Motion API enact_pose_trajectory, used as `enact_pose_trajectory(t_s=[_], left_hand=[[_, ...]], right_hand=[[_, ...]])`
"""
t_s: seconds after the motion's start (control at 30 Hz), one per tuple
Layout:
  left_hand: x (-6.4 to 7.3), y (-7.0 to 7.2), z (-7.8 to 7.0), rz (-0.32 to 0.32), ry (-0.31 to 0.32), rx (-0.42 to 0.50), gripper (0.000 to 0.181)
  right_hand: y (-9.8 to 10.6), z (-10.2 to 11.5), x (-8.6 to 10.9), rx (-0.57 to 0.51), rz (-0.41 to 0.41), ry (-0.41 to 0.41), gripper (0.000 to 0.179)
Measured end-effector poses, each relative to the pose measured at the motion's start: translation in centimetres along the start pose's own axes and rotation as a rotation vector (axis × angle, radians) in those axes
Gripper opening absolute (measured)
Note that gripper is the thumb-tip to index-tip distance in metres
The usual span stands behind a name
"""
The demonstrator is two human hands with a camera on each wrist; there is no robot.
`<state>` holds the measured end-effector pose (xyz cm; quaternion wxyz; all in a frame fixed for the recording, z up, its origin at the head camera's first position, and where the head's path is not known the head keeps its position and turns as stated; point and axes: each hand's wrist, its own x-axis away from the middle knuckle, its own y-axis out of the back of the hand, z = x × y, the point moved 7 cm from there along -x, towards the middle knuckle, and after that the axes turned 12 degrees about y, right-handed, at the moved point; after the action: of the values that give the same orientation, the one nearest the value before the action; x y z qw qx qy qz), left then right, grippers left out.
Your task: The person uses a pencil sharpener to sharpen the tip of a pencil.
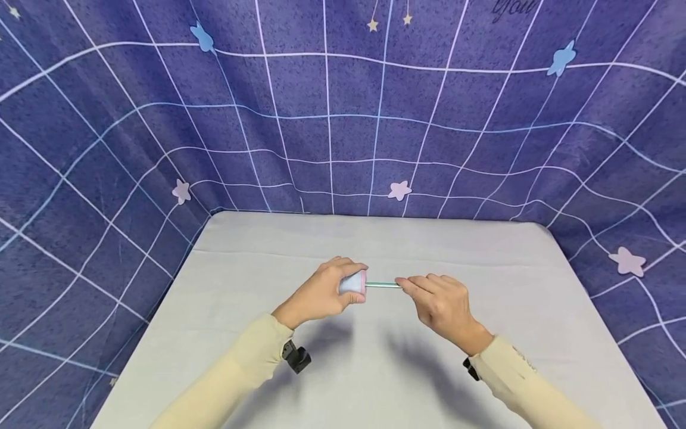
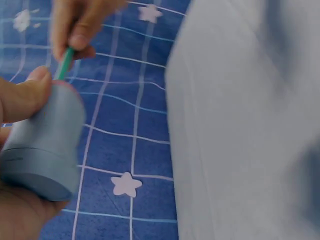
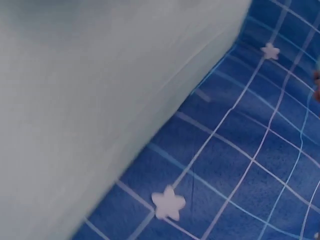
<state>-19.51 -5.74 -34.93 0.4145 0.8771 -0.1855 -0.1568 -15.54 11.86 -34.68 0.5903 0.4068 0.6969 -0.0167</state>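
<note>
My left hand (image 1: 321, 289) grips a small light blue cylinder (image 1: 351, 282) with a pink rim, held tilted on its side above the table. In the left wrist view, a seam runs round the cylinder (image 2: 47, 145) near its closed base. A thin, shiny green stick (image 1: 383, 285) spans from the pink-rimmed end to my right hand (image 1: 439, 302). Thumb and fingers of that hand pinch the stick's far end (image 2: 65, 62). The rest of the stick is hidden by the cylinder and the right hand.
A white-covered table (image 1: 257, 238) lies under both hands, which cast shadows on it. Behind and at the sides hangs a blue curtain (image 1: 300, 137) with grid lines and stars. Black wrist straps (image 1: 296, 356) show at both cuffs.
</note>
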Motion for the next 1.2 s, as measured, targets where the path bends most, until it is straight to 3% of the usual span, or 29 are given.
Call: enact_pose_trajectory(t_s=[0.1, 0.23, 0.33, 0.43, 0.53, 0.63, 0.73, 0.8, 0.9, 1.0, 1.13, 1.2], left_hand=[[0.5, -0.5, -0.4, -0.088, -0.102, -0.085, 0.053], [1.6, -1.4, -0.9, -0.222, -0.271, -0.195, 0.057], [2.5, -1.9, -1.2, -0.309, -0.392, -0.29, 0.059], [3.1, -2.4, -1.5, -0.374, -0.466, -0.379, 0.061], [3.1, -2.7, -1.5, -0.386, -0.47, -0.42, 0.062], [2.9, -3.0, -1.0, -0.353, -0.419, -0.41, 0.061], [2.6, -2.8, -0.3, -0.311, -0.329, -0.359, 0.058], [2.2, -2.4, 0.0, -0.287, -0.268, -0.317, 0.056], [1.6, -1.7, 0.2, -0.259, -0.186, -0.249, 0.054], [1.2, -1.3, 0.5, -0.226, -0.127, -0.192, 0.052], [1.0, -1.5, 1.0, -0.157, -0.041, -0.123, 0.052], [1.0, -1.5, 1.3, -0.124, -0.002, -0.095, 0.052]], right_hand=[[-0.5, -0.9, 0.2, -0.195, 0.166, -0.184, 0.017], [-1.7, -2.2, 1.3, -0.536, 0.429, -0.553, 0.015], [-2.9, -2.5, 2.3, -0.823, 0.543, -0.796, 0.016], [-3.8, -2.4, 3.3, -1.08, 0.618, -0.945, 0.018], [-4.6, -2.4, 4.0, -1.184, 0.669, -1.001, 0.02], [-5.1, -2.5, 4.2, -1.124, 0.676, -0.945, 0.017], [-5.1, -2.5, 4.0, -0.922, 0.621, -0.817, 0.01], [-4.7, -2.5, 3.7, -0.749, 0.558, -0.728, 0.009], [-3.8, -2.3, 3.3, -0.542, 0.423, -0.59, 0.022], [-3.1, -1.8, 3.0, -0.421, 0.289, -0.436, 0.025], [-2.5, -0.9, 2.5, -0.284, 0.154, -0.228, 0.007], [-2.1, -0.3, 2.2, -0.194, 0.09, -0.14, 0.016]])
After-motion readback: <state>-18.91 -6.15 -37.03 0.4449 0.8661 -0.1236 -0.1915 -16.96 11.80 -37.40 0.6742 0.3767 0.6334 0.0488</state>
